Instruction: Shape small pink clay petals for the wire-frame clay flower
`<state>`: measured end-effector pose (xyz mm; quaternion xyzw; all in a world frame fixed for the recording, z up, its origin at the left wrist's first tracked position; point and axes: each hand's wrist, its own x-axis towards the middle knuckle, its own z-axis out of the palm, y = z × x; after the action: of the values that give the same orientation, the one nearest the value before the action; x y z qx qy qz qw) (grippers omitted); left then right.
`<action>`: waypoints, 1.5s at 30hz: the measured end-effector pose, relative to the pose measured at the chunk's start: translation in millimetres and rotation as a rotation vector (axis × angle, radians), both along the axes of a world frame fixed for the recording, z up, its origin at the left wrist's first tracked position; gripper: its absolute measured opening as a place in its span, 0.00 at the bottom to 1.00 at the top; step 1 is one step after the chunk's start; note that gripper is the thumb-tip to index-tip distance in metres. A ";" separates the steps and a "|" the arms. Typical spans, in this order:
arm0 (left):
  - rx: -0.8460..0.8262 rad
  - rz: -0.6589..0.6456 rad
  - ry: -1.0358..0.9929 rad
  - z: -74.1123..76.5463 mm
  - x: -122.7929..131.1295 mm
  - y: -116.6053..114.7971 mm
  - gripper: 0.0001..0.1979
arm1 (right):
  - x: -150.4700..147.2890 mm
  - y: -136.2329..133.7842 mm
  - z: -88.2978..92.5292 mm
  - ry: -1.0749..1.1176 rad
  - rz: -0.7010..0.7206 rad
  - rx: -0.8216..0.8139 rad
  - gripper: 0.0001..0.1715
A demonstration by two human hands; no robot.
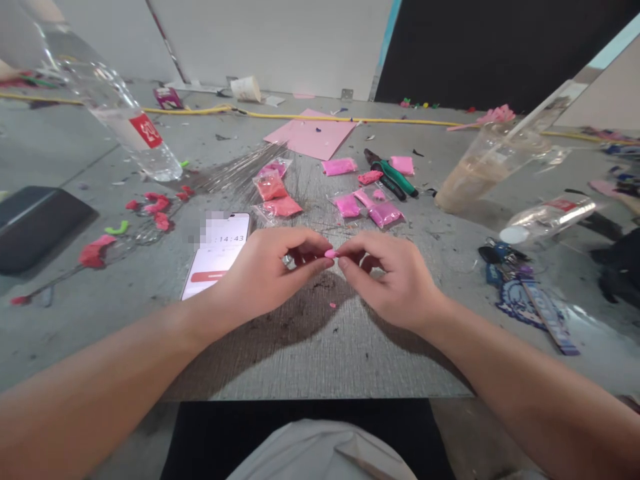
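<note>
A small pink lump of modelling clay sits between my two hands, just above the grey table. My left hand pinches it between thumb and fingertips. From the other side, the fingertips of my right hand close on its edge. Under my left wrist lies a phone with a lit screen. Beyond my hands are soft packets of clay, among them an orange-red packet, a pink packet and a magenta packet. A tiny pink scrap lies on the table below my fingers.
Green-handled pliers, a bundle of thin wires and a pink sheet lie farther back. At left stand a water bottle and red clay shapes; at right, a drink cup, a lying bottle and keys.
</note>
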<state>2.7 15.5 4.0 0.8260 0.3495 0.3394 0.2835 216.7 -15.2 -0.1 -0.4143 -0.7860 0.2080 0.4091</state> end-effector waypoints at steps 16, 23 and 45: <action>0.164 -0.118 0.011 -2.7 -0.5 -0.8 0.07 | -0.1 2.5 -0.3 -0.056 0.044 0.008 0.07; 0.176 -0.108 0.083 -4.0 -0.1 -3.0 0.04 | 4.5 0.5 -2.5 0.178 -0.087 -0.190 0.13; 0.082 -0.051 0.223 -5.6 -1.3 2.0 0.09 | 0.2 0.4 0.7 0.136 -0.028 -0.154 0.06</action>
<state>1.4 17.5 -1.5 0.8783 0.3433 0.2521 0.2174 217.0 -14.7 0.6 -0.4402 -0.7323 0.2897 0.4314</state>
